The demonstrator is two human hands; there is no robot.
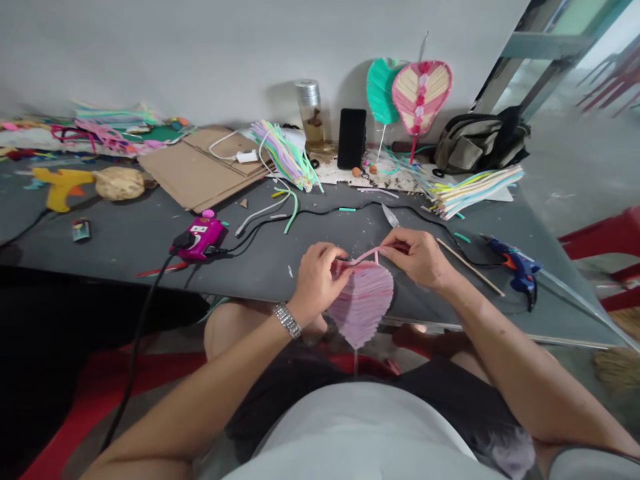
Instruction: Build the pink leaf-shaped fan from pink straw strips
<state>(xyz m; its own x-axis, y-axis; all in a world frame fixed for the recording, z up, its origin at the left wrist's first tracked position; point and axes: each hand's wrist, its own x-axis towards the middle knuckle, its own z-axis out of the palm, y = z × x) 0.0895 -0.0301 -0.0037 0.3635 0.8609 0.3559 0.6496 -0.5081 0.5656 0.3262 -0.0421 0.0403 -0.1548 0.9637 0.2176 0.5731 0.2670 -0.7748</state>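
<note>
A pink leaf-shaped fan (365, 300), built from rows of fuzzy pipe cleaners, hangs over the table's front edge with its thin stem pointing down. My left hand (320, 277) pinches the fan at its upper left edge, thumb in front. Between the fingertips of my right hand (417, 257) is a pink pipe cleaner (369, 253), which runs left along the fan's top edge to my left fingers. The exact join at my left fingertips is hidden. Just behind my right hand lies a pair of scissors (390, 215), partly covered.
A blue glue gun (515, 263) and a wooden stick (473, 268) lie right. Pipe-cleaner bundles (287, 155) lie behind, near a phone (352, 139), a bottle (311, 113) and two finished fans (423, 97). Left are a magenta power socket (203, 239), its cable, and a yellow glue gun (63, 187).
</note>
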